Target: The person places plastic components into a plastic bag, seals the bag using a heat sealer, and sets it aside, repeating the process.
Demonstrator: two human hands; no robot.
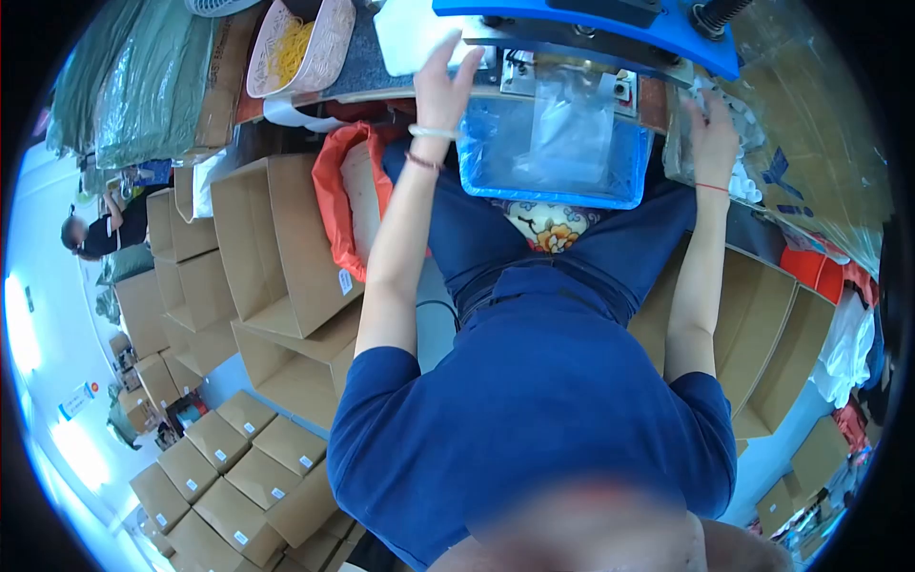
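Observation:
My left hand [446,91] is at the bench edge with its fingers apart, beside a white sheet-like stack [405,43] and close to the left end of a blue press [591,21]. My right hand [713,133] is to the right of the press, fingers spread, by a clear-lined box holding several small white pieces [748,129]. Between my hands, a bin lined with blue plastic [472,170] sits over my lap. A clear plastic bag [572,133] hangs from the press's metal fixture [519,71] down into the bin.
A white basket [329,57] with yellow rubber bands [294,52] stands on the bench at left. Beside my left leg is a red bag-lined container [334,181]. Open cardboard boxes [305,248] and closed cartons [229,477] fill the left floor. Another person [105,224] is far left.

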